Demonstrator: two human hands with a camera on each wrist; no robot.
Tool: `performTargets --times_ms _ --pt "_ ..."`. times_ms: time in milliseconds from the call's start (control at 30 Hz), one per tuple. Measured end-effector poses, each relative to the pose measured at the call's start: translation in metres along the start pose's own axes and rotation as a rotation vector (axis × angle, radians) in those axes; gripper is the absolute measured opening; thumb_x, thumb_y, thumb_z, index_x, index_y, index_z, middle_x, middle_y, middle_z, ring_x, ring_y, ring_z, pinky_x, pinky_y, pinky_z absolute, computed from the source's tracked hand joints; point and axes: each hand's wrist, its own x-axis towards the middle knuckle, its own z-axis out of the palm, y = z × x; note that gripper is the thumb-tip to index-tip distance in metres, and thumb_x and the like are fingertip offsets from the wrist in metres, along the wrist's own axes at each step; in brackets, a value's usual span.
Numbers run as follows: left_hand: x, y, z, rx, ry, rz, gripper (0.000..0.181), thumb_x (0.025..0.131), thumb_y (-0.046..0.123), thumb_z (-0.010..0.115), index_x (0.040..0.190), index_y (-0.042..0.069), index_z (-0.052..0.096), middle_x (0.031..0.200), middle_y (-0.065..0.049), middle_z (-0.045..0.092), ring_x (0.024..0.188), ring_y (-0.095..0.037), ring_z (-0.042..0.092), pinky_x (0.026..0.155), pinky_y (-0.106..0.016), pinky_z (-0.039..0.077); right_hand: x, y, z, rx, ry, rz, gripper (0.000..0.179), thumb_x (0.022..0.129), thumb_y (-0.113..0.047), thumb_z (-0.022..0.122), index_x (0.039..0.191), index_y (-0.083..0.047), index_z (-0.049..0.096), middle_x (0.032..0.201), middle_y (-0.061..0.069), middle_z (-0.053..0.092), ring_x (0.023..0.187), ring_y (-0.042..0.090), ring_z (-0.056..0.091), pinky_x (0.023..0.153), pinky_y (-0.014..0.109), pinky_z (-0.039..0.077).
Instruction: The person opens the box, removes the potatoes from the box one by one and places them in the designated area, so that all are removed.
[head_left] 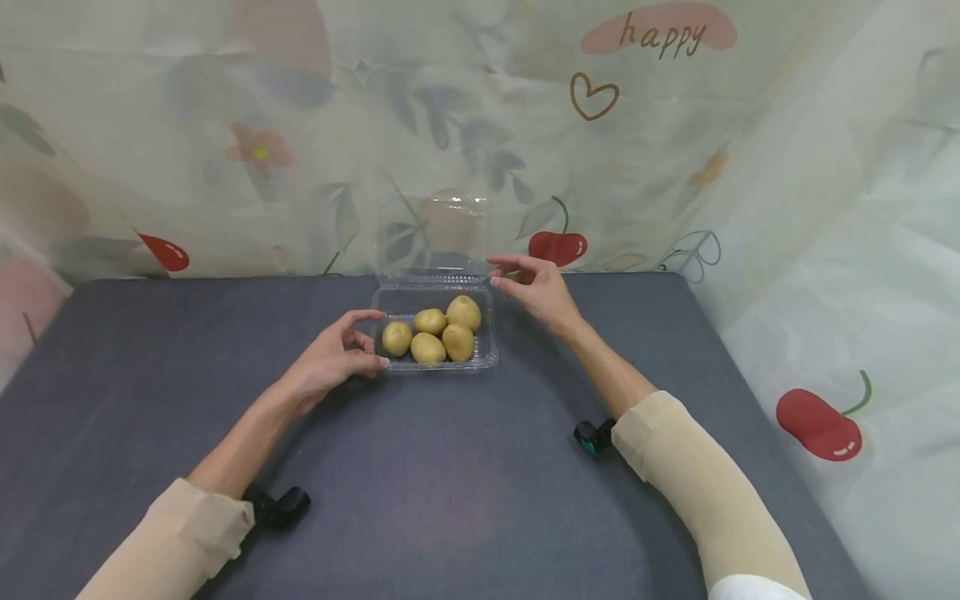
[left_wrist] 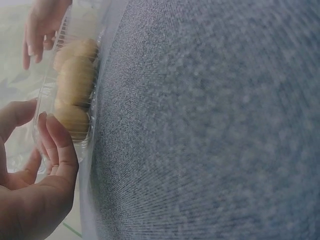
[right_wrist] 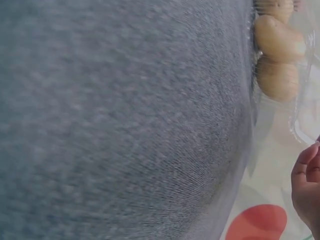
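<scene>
From my end, the head feed shows the clear container [head_left: 486, 340] just short of 12 o'clock, near the far edge of the dark grey table [head_left: 450, 500]. Its lid [head_left: 431, 237] stands raised on the 12 o'clock side, in front of the printed cloth [head_left: 300, 75]. I count five potatoes [head_left: 428, 347] in the base: one at 9 o'clock, the rest running clockwise from 12 round to 6. I see the left hand [head_left: 330, 357] at 9 o'clock of the container, its fingers and thumb curved round that end and holding it. The right hand [head_left: 546, 293] is at 2 o'clock, thumb and forefinger parted, right beside the hinge; I cannot tell whether the fingertips touch the plastic. A black wrist camera [head_left: 281, 507] sits under the left forearm, towards 7 o'clock
</scene>
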Motion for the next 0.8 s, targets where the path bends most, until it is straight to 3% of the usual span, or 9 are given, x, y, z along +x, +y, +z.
performTargets --times_ms 100,333,467,600,800 --pt "0.000 0.000 0.000 0.000 -0.001 0.002 0.071 0.090 0.009 0.072 0.150 0.016 0.035 0.092 -0.012 0.053 0.084 -0.028 0.062 0.082 -0.042 0.053 -0.004 -0.001 0.002 0.002 -0.035 0.003 0.033 0.091 0.000 0.069 0.124 0.004 0.066 0.105 0.025 0.067 0.076 0.020 0.063 0.068 0.029 0.050" --pt "-0.001 0.001 0.000 0.009 -0.002 0.005 0.071 0.090 0.009 0.071 0.151 0.015 0.035 0.092 -0.012 0.053 0.084 -0.029 0.063 0.082 -0.042 0.053 -0.013 -0.002 0.008 0.014 -0.111 0.023 0.033 0.091 0.002 0.068 0.124 0.005 0.065 0.112 0.029 0.066 0.095 0.051 0.060 0.073 0.030 0.052" --pt "0.000 0.001 0.000 -0.001 -0.005 0.009 0.071 0.091 0.007 0.071 0.151 0.014 0.034 0.091 -0.012 0.053 0.084 -0.029 0.063 0.083 -0.042 0.053 -0.016 -0.002 0.011 0.006 -0.137 0.052 0.033 0.091 0.000 0.069 0.124 0.004 0.066 0.112 0.026 0.067 0.097 0.052 0.060 0.075 0.027 0.053" --pt "0.000 0.001 0.000 -0.003 -0.011 0.003 0.072 0.091 0.007 0.070 0.152 0.013 0.033 0.091 -0.012 0.053 0.084 -0.029 0.063 0.083 -0.042 0.053 -0.015 0.011 0.014 0.003 -0.158 0.050 0.034 0.091 0.000 0.069 0.124 0.005 0.065 0.111 0.026 0.067 0.097 0.050 0.061 0.075 0.026 0.052" --pt "-0.001 0.003 0.000 -0.002 -0.017 -0.014 0.072 0.091 0.008 0.070 0.152 0.014 0.032 0.091 -0.012 0.053 0.084 -0.030 0.063 0.084 -0.043 0.053 -0.014 0.026 0.017 -0.047 -0.177 0.019 0.033 0.090 -0.005 0.073 0.122 -0.001 0.069 0.110 0.016 0.069 0.094 0.031 0.064 0.077 0.028 0.053"
